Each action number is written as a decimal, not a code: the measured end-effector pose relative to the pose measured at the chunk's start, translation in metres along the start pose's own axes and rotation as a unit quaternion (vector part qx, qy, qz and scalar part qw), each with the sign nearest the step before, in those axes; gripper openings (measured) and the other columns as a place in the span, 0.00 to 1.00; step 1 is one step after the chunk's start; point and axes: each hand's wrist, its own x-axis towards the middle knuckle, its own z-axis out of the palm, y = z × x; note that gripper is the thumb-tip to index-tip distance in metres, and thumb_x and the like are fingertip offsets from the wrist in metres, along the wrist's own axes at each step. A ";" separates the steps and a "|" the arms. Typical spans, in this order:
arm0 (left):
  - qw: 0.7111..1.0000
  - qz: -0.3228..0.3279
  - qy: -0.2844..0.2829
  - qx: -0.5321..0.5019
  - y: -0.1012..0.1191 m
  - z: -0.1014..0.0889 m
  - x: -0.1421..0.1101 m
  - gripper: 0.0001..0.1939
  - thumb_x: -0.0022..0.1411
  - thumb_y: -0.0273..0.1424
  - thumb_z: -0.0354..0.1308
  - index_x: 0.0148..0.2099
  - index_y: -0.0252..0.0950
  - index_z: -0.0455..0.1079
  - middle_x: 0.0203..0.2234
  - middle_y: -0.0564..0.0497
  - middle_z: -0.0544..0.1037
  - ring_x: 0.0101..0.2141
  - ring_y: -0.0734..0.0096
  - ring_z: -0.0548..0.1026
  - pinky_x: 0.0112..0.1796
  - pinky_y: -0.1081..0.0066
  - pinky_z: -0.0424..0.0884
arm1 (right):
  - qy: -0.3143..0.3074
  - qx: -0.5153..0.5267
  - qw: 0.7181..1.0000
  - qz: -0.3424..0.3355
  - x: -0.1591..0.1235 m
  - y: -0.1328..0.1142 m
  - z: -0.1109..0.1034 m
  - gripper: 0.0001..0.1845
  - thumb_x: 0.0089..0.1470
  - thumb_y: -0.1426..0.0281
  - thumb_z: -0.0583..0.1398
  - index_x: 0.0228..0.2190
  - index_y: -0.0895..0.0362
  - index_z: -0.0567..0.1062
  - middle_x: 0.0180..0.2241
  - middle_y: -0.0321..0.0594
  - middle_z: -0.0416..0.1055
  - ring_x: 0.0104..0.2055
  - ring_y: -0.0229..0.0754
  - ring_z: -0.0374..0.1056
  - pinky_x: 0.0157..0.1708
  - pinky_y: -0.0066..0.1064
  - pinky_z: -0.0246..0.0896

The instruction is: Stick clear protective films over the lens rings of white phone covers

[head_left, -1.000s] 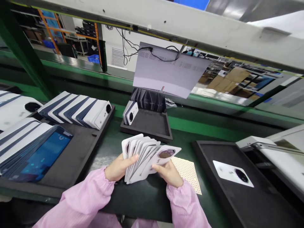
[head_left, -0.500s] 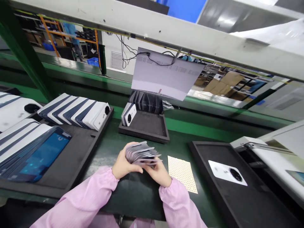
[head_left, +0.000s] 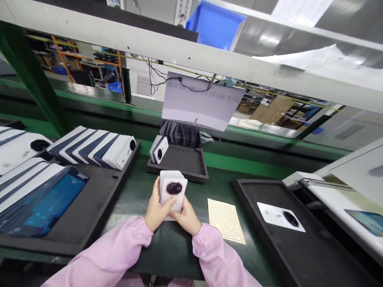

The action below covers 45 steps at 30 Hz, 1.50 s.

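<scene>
I hold the stack of white phone backs [head_left: 172,190] tight and neat in my left hand [head_left: 157,210] and right hand [head_left: 186,217]. One back [head_left: 280,217] lies in the black tray [head_left: 299,255]; the stack is not put down yet.

- no legible text, label or number anywhere
- pale glyph on blue-lit phone screen [head_left: 48,199]: too blurred to read
</scene>
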 end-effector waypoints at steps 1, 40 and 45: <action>0.998 -0.044 -0.006 -0.034 0.001 0.001 0.003 0.46 0.45 0.35 0.67 0.62 0.41 0.47 0.53 0.44 0.68 0.53 0.55 0.65 0.53 0.59 0.60 | -0.009 0.041 0.999 0.024 0.000 -0.004 -0.002 0.34 0.37 0.68 0.68 0.48 0.55 0.65 0.47 0.43 0.70 0.48 0.49 0.66 0.48 0.42 0.61; 0.913 0.202 -0.122 0.332 0.039 -0.036 0.010 0.13 0.50 0.36 0.63 0.40 0.43 0.74 0.34 0.50 0.79 0.37 0.58 0.74 0.48 0.55 0.62 | -0.042 -0.354 0.924 -0.135 0.008 -0.131 -0.053 0.23 0.44 0.78 0.58 0.44 0.54 0.68 0.36 0.37 0.76 0.39 0.41 0.72 0.44 0.35 0.64; 0.933 0.154 -0.147 0.290 0.022 -0.010 0.011 0.34 0.42 0.40 0.67 0.53 0.41 0.66 0.48 0.44 0.74 0.48 0.50 0.70 0.51 0.54 0.59 | 0.105 -0.150 0.977 -0.107 0.004 -0.080 -0.054 0.26 0.41 0.70 0.64 0.45 0.54 0.65 0.33 0.38 0.75 0.36 0.43 0.72 0.40 0.38 0.67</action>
